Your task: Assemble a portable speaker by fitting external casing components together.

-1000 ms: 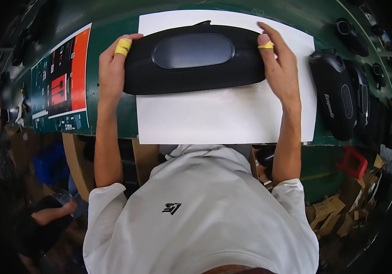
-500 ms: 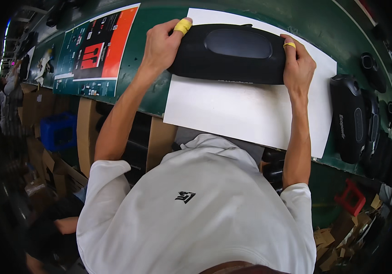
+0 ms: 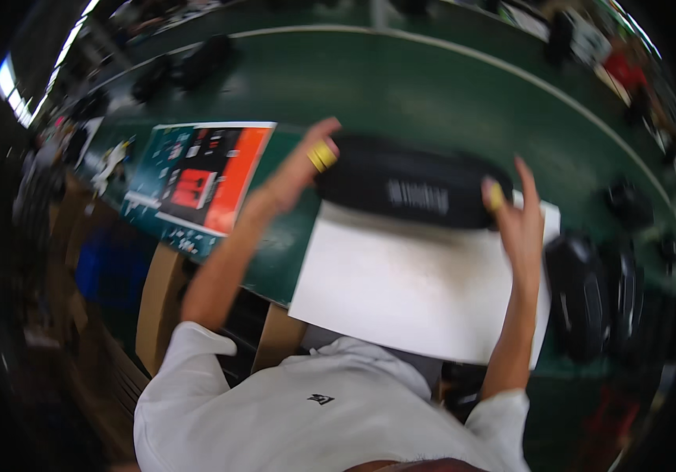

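A black portable speaker (image 3: pixel 417 185), long and rounded, sits between my two hands at the far edge of a white sheet (image 3: pixel 409 275). Motion smears it; pale lettering faces me. At its left end, my left hand (image 3: pixel 306 167) is closed on it, with yellow tape around the thumb. My right hand (image 3: pixel 517 216) grips the right end, its yellow-taped thumb on the near face and a finger pointing up. Whether the speaker's underside touches the sheet, I cannot tell.
Other black speakers (image 3: pixel 578 295) stand to the right of the sheet on the green table (image 3: pixel 401 86). A printed orange-and-black sheet (image 3: pixel 204 177) lies at left. Cardboard (image 3: pixel 158 307) and a blue crate (image 3: pixel 110 263) are below the table's left edge.
The view has tilted up, showing more of the table's far side. The speaker has turned in my hands: its lettered side faces me, and the oval panel is out of sight.
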Motion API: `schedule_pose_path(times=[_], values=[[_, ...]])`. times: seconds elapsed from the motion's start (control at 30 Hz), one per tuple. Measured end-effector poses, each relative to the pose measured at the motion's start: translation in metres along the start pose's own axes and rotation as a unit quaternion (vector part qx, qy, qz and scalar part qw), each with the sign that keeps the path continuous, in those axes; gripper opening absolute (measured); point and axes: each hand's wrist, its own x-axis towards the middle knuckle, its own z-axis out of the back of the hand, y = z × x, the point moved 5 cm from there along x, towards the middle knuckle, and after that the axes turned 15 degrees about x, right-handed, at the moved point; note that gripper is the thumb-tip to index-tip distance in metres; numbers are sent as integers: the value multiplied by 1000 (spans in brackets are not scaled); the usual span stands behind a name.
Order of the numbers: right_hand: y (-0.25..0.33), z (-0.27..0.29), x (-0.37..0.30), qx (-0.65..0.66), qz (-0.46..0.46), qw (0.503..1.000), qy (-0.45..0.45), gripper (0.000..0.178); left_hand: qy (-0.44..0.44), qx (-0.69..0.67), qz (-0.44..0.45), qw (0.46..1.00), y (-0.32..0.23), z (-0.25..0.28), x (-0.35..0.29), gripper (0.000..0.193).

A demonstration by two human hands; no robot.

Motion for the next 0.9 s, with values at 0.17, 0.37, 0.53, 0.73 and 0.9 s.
schedule_pose_path(times=[0.17, 0.37, 0.53, 0.73, 0.9], values=[[27, -11, 200, -168, -15, 986, 9, 77, 162, 12, 232, 959, -36, 20, 164, 108], [-26, -64, 319, -250, -91, 963, 37, 73, 258, 74, 344, 900, 32, 23, 315, 107], [-73, -72, 357, -234, -81, 968, -29, 86, 145, 323, 214, 910, -3, 16, 356, 72], [-85, -76, 382, -215, -105, 971, -21, 81, -36, 456, -109, 882, -12, -40, 379, 52], [-151, -3, 397, -190, -84, 977, -43, 63, -45, 476, -292, 828, -20, -107, 417, 45]])
